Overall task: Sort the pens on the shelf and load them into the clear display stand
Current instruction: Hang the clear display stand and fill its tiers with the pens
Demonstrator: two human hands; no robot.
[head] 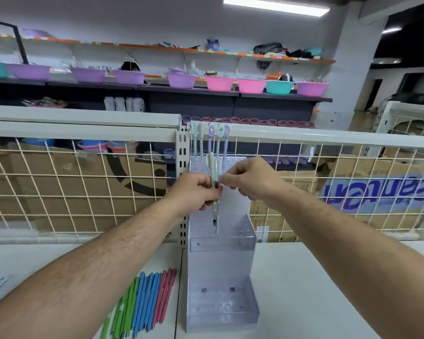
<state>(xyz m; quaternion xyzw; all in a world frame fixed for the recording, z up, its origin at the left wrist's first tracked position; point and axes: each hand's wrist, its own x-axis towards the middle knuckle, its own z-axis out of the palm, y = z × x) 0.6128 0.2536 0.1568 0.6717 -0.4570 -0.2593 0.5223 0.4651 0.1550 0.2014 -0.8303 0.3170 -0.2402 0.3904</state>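
White shelf [304, 277] backed by a cream wire grid [59, 182]; cardboard boxes [113, 177] stand behind it, and plastic basins [218, 83] line the far racks.

Left grip [194, 192]: clenched, fingers curled round two held pens [215, 216]. These are slim and upright, with tips pointing down just above the stand's middle tier.

Right grip [250, 179]: thumb and forefinger pinched on the same held pens at mid-shaft, other fingers loosely curled.

Stand [222, 263]: clear stepped acrylic with drilled round holes, upright on the shelf against the grid post. Five tall pens [209, 140] with pastel flat caps are seated in its top tier.

Loose pens [145, 302]: matte green, blue and red barrels, grouped by colour side by side on the shelf left of the stand.
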